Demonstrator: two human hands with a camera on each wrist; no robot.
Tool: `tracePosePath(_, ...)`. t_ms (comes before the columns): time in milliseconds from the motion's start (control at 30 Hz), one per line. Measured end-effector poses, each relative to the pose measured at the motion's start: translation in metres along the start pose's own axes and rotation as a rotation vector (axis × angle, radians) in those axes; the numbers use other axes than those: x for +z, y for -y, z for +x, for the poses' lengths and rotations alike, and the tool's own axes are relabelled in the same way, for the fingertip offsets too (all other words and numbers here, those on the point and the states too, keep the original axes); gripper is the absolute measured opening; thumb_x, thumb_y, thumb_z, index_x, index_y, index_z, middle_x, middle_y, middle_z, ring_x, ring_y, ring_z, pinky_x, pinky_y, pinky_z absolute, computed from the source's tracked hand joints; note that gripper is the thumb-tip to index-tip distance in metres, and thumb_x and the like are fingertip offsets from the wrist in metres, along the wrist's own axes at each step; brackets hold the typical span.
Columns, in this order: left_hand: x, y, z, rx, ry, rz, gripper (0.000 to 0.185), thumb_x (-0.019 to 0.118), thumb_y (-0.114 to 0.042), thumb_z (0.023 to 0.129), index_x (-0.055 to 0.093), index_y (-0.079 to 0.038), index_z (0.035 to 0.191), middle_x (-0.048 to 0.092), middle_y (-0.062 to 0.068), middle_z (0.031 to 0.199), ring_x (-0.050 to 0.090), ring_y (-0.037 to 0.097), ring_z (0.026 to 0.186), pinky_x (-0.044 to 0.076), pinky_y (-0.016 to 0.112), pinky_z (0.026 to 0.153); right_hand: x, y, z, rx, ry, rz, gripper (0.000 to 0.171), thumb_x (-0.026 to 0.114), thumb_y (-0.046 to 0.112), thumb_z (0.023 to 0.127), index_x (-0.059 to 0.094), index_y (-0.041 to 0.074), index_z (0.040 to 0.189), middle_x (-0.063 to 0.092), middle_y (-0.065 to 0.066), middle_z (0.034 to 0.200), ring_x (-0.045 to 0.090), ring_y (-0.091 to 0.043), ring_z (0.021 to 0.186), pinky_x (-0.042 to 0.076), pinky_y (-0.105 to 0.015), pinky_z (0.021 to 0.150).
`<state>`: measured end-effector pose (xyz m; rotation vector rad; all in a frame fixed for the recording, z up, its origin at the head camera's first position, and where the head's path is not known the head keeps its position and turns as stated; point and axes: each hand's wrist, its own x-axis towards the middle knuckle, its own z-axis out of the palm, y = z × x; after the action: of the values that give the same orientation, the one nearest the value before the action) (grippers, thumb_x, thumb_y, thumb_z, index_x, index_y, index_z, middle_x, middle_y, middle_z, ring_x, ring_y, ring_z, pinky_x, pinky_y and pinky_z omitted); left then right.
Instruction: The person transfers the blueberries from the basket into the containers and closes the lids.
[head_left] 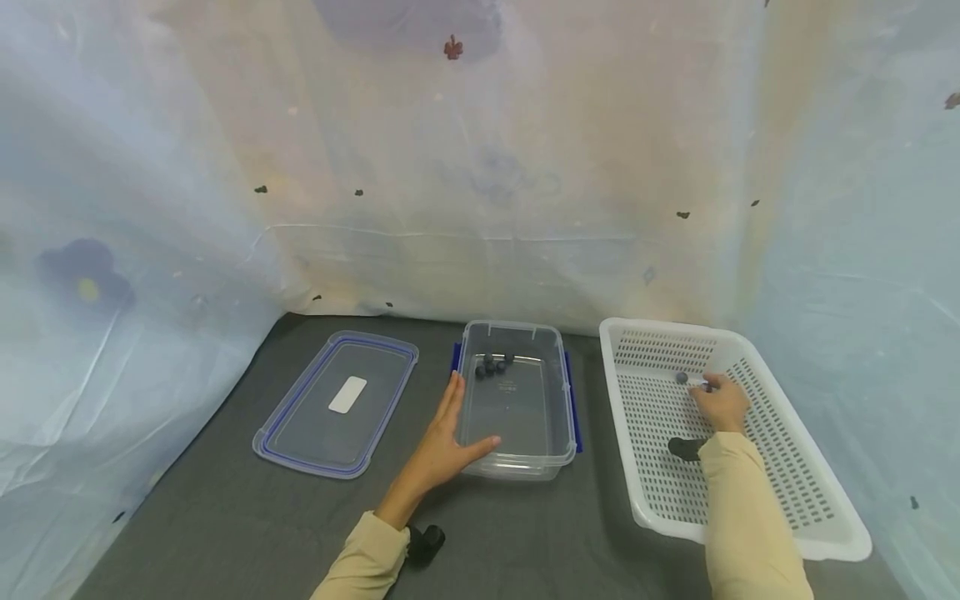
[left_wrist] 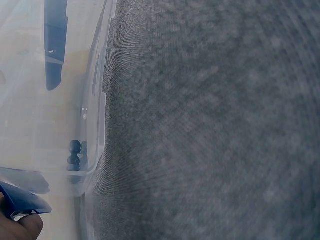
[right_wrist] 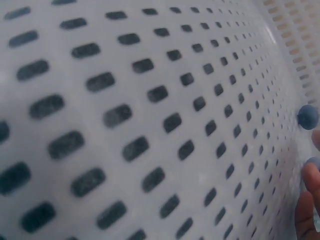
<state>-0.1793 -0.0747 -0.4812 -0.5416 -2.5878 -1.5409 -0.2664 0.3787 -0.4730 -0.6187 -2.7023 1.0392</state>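
Inside the white perforated basket [head_left: 626, 450], my right hand [head_left: 723, 404] pinches a small round blueberry [head_left: 707, 387] between thumb and fingers. Another blueberry [right_wrist: 308, 117] lies on the basket floor just beyond the fingertips. My left hand [head_left: 446, 450] reaches over the near left side of a clear plastic container [head_left: 517, 458], thumb spread and fingers straight along its rim. In the left wrist view, fingers [left_wrist: 27, 227] show beside the container's blue side latch [left_wrist: 22, 200]. Several dark blueberries [head_left: 491, 365] sit grouped at the container's far left.
A clear lid [head_left: 307, 433] with a blue seal and a white label [head_left: 347, 394] lies flat left of the container. Dark grey cloth [head_left: 225, 517] covers the table. Patterned plastic sheeting [head_left: 480, 183] hangs behind and at both sides. The basket's raised rim stands right of the container.
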Motion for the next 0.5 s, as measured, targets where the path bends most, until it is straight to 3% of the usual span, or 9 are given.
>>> tracePosePath(167, 0.0, 0.0002, 0.0004, 0.004, -0.001, 0.003, 0.109, 0.074, -0.05, 0.082, 0.005, -0.011, 0.157, -0.004, 0.004, 0.162, 0.008, 0.034, 0.144, 0.021, 0.061, 0.107, 0.0007, 0.0011, -0.0003, -0.023, -0.025, -0.027, 0.047, 0.053, 0.006, 0.089, 0.046, -0.017, 0.129, 0.046, -0.036, 0.131, 0.036, -0.051, 0.126, 0.023, -0.057, 0.108)
tracePosePath(367, 0.0006, 0.0012, 0.0005, -0.013, 0.004, -0.007, 0.109, 0.074, -0.05, 0.082, 0.004, -0.013, 0.157, -0.005, 0.002, 0.162, 0.009, 0.031, 0.144, 0.022, 0.059, 0.107, 0.0071, -0.0021, 0.0014, -0.055, -0.07, -0.138, 0.037, 0.054, -0.001, 0.086, 0.054, -0.018, 0.119, 0.049, -0.037, 0.122, 0.039, -0.051, 0.122, 0.025, -0.056, 0.108)
tracePosePath(500, 0.0008, 0.0023, 0.0006, -0.016, 0.006, -0.007, 0.109, 0.074, -0.05, 0.082, 0.003, -0.014, 0.157, -0.005, 0.001, 0.162, 0.008, 0.028, 0.144, 0.019, 0.06, 0.108, 0.0093, -0.0021, 0.0029, -0.019, -0.071, -0.15, 0.036, 0.052, -0.002, 0.086, 0.054, -0.017, 0.119, 0.046, -0.037, 0.122, 0.036, -0.051, 0.123, 0.022, -0.056, 0.108)
